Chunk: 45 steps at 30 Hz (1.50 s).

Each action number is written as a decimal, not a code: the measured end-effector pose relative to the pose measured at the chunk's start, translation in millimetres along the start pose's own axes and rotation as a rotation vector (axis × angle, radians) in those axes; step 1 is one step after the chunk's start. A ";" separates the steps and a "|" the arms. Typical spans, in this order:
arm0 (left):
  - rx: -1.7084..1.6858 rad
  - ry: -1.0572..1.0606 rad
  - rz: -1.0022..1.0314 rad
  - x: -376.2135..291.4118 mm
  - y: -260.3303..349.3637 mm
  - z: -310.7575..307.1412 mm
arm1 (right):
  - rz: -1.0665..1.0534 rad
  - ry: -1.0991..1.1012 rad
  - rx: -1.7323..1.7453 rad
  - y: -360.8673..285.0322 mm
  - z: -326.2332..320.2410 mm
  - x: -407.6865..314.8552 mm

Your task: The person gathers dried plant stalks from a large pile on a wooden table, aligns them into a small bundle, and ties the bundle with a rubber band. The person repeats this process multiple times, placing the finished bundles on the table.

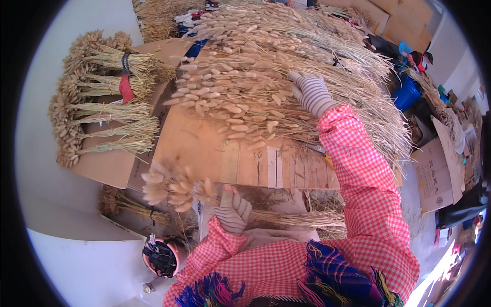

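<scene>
My left hand [233, 212], in a striped glove with bare fingertips, is closed around a small bunch of dried bunny-tail grass [188, 190] below the table's front edge. Its fluffy heads point left and the stems [299, 218] run off to the right. My right hand [312, 92], gloved alike, reaches onto a wide heap of the same grass [245, 73] on the wooden table [191, 142]. Its fingers touch the stems just right of the heads; whether they grip any is hidden. Scissors or a similar tool with a yellow handle [328, 160] lie partly under my right sleeve.
Tied bundles [115, 111] lie on a cardboard box [103, 169] at the left. A pink bucket [180, 253] with black ties stands lower left. At the right are a blue bucket [407, 92] and an open carton [435, 176]. A person's hand [297, 4] shows at the far edge.
</scene>
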<state>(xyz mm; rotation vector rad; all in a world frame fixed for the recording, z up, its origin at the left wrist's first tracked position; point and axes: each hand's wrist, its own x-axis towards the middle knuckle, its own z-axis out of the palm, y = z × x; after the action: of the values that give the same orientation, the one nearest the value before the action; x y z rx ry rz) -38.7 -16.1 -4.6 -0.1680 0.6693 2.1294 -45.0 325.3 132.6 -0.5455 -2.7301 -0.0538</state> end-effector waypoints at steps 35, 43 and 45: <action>0.004 -0.136 -0.023 12.8 -16.4 -1.5 | -0.497 0.193 0.074 -89.9 49.2 -155.2; 0.047 -0.065 -0.004 4.7 -12.5 5.1 | -0.537 0.091 0.181 -121.6 51.3 -164.9; 0.088 -0.044 0.109 1.6 -9.4 7.1 | -0.537 0.113 0.167 -116.4 54.6 -165.1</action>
<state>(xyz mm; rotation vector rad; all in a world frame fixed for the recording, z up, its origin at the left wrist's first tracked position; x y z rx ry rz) -31.5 -6.8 -2.9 -0.0368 0.7597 2.1961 35.0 163.1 27.4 0.2365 -2.6572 0.0091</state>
